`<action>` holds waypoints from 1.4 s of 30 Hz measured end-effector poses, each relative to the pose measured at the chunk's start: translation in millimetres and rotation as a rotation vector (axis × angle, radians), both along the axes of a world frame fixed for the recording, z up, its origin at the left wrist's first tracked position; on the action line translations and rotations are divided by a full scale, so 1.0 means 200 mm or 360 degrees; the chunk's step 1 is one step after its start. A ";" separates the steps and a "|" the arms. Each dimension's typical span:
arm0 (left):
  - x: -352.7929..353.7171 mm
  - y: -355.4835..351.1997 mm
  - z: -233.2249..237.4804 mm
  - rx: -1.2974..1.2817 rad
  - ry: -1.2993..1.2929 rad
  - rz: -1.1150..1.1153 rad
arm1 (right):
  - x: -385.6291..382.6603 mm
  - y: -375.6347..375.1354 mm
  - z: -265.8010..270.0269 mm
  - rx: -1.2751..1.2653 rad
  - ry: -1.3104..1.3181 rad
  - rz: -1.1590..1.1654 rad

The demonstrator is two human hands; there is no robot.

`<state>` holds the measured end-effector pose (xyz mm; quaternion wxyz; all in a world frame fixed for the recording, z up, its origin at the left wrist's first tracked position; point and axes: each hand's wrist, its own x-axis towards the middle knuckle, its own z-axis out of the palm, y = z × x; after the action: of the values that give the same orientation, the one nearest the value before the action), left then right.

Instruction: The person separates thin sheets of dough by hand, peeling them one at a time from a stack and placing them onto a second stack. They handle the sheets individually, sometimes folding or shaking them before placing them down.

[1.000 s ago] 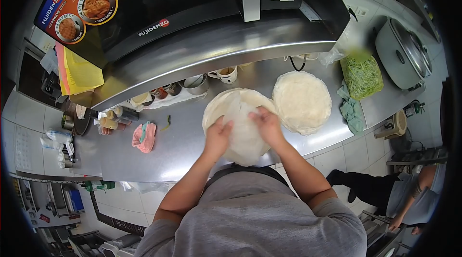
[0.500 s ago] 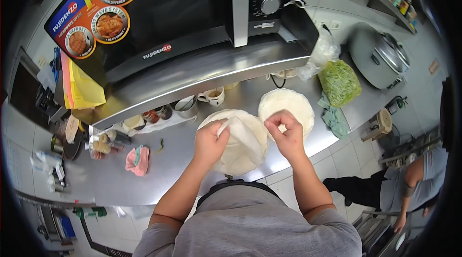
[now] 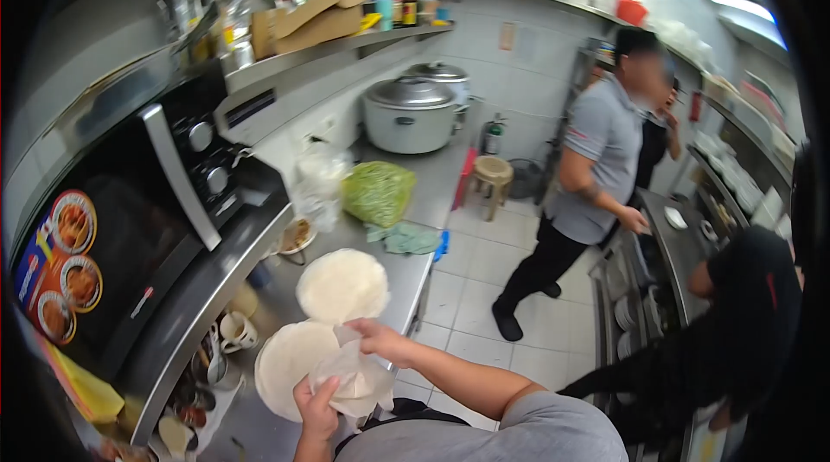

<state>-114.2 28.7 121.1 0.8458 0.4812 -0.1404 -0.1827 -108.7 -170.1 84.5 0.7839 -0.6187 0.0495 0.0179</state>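
Two stacks of round, pale, thin wrappers lie on the steel counter: a near stack [image 3: 281, 367] and a farther stack [image 3: 342, 285], edge to edge. A thin, see-through wrapper sheet [image 3: 346, 375] is lifted and partly folded over the near stack. My left hand [image 3: 318, 408] is closed on its lower left edge, thumb on top. At the sheet's upper corner, my right hand [image 3: 380, 341] pinches it with the fingertips, between the two stacks. The right part of the near stack is hidden beneath the sheet.
A microwave [image 3: 112, 237] stands on a steel shelf at left, with mugs [image 3: 238, 331] and jars below. Beyond the wrappers are a bag of green vegetables [image 3: 379, 192], a green cloth [image 3: 405, 238] and a large rice cooker [image 3: 409, 116]. People stand across the aisle at right.
The view has swung up and to the right, bringing the aisle and other people into sight. My right hand, earlier apart over the farther stack, now meets the lifted sheet.
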 end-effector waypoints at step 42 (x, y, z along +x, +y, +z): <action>0.43 0.01 0.05 0.1007 -0.0075 0.1066 | 0.69 -0.28 0.06 -0.0180 -0.0116 0.0781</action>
<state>-28.5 30.2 131.4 0.6664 0.7385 0.0663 0.0779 29.6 -226.5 96.1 0.7214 -0.6553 -0.1295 0.1826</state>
